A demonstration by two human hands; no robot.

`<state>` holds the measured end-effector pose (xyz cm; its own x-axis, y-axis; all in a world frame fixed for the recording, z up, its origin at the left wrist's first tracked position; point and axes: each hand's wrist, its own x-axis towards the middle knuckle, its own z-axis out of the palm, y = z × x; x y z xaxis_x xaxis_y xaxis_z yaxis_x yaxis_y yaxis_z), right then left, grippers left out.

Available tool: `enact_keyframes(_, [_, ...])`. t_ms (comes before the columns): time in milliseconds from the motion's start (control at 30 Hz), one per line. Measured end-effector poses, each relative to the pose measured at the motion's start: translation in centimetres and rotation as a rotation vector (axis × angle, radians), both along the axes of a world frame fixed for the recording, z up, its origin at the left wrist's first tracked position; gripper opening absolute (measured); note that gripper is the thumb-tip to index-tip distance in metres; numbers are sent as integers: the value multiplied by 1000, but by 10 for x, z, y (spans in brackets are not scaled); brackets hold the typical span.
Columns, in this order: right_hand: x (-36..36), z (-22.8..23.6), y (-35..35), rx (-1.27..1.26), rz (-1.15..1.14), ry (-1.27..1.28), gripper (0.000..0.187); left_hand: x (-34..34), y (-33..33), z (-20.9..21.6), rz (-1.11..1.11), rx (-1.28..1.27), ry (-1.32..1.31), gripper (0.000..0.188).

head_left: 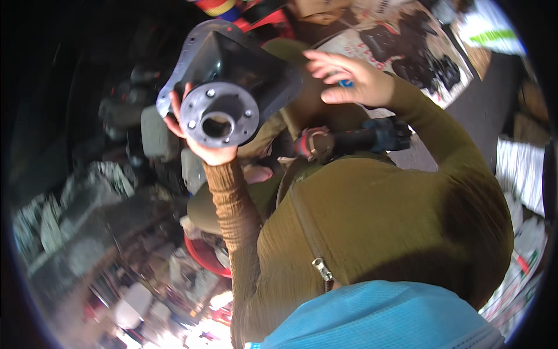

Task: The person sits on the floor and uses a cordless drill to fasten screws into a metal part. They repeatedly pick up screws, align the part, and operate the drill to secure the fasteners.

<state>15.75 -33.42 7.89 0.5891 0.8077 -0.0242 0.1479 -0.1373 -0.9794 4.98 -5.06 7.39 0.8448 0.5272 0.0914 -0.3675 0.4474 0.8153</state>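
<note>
My left hand (pixel 212 152) is closed around a dark grey metal housing (pixel 247 104) from its left and below. A round flange with bolt holes and a central opening faces me, and behind it the body widens to a broad plate. To the right of the housing, my right hand (pixel 363 84) is raised, apart from it, fingers stretched out. A small blue spot shows between its thumb and fingers; I cannot tell what it is. A dark power tool (pixel 349 141) with red and blue parts lies across my lap.
Black parts (pixel 415 55) lie on a stained white sheet at the upper right, near a white and green bag (pixel 494 32). A red basin (pixel 200 256) stands by my left arm. Grey blocks (pixel 158 135) and cluttered objects fill the left side.
</note>
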Motion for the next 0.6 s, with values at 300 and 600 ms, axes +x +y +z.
enact_keyframes(300, [68, -81, -70, 694, -579, 746, 33, 90, -61, 12, -11, 1897, 40, 107])
enact_keyframes(600, [170, -277, -292, 642, -1832, 701, 49, -16, 99, -49, -369, 1816, 718, 85])
